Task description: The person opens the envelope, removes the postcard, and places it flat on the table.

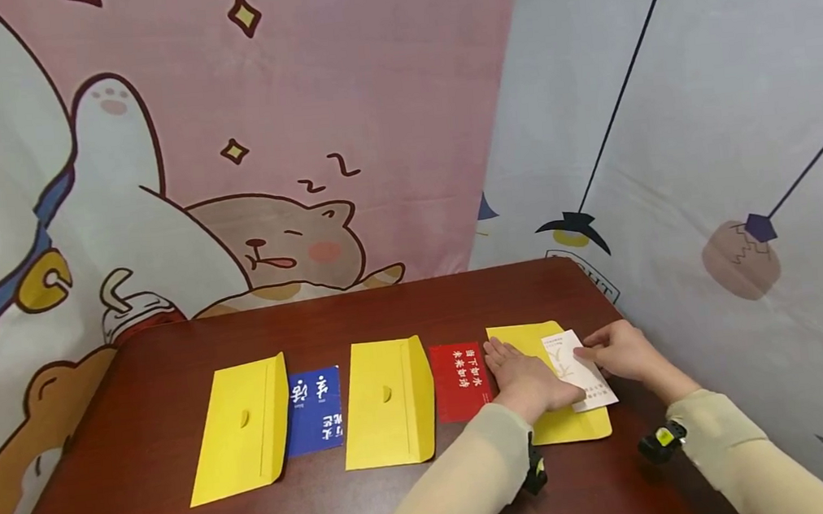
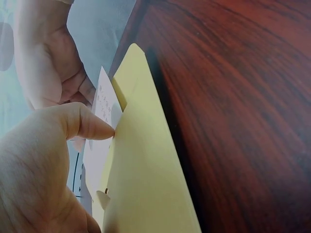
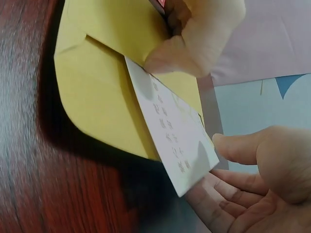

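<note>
At the table's right end lies a yellow envelope, its flap side folded out to the right. A white card with printed characters is partly inside its opening; the rest sticks out over the flap. My right hand pinches the card's outer edge between thumb and fingers, as the card shows in the right wrist view. My left hand lies on the envelope with its fingers stretched out. In the left wrist view, the left thumb touches the edge of the envelope's opening.
Left of the hands lies a red card with white characters. Further left are a second yellow envelope, a blue card and a third yellow envelope. The dark red-brown table meets cartoon-printed cloth at its back and right.
</note>
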A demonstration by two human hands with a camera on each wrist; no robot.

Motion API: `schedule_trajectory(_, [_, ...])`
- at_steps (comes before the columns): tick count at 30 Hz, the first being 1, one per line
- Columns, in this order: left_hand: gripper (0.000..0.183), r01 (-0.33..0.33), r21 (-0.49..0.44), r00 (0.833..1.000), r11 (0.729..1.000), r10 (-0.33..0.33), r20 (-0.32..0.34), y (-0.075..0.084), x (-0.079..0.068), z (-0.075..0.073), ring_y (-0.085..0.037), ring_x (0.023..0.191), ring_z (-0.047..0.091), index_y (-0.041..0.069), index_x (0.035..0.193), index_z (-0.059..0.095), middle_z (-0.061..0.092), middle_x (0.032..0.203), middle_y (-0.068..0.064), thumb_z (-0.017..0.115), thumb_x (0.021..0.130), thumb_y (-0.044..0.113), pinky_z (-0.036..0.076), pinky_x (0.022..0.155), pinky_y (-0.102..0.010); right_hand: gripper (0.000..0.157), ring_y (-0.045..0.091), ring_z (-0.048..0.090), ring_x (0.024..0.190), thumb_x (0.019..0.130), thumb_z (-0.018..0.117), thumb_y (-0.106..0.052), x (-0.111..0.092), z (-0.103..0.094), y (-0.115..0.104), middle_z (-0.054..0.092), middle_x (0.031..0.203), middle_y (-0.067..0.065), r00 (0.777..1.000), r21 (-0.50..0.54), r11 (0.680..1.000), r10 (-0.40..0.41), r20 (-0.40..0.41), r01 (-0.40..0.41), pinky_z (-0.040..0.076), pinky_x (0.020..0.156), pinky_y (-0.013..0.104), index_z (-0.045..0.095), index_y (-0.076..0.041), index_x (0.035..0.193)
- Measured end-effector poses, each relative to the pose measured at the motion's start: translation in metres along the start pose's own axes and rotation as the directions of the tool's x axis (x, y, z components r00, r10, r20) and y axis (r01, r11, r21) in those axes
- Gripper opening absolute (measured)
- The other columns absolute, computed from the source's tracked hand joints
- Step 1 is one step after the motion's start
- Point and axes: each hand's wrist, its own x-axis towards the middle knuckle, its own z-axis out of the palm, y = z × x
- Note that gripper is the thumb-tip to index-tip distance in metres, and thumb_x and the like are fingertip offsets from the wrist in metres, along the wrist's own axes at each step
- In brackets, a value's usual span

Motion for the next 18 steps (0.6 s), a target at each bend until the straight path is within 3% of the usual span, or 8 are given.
schedule_trajectory(18, [0.116, 0.012, 0.017, 1.0, 1.0, -0.012, 0.003, 0.0, -0.0023, -0.0015, -0.039, 0.158, 0.019, 0.015, 0.163, 0.04, 0.032, 0.17, -0.009, 0.057, 0.077, 0.09, 0.017, 0.127, -0.049, 0.032, 0.021, 0.064, 0.069, 0.091, 0.082, -0.013, 0.0042, 0.0012, 0.0039, 0.072, 0.083, 0.01, 1.0, -0.05, 0.999, -0.002, -0.03, 0.001, 0.054, 0.058, 0.036, 0.073, 0.015, 0.105])
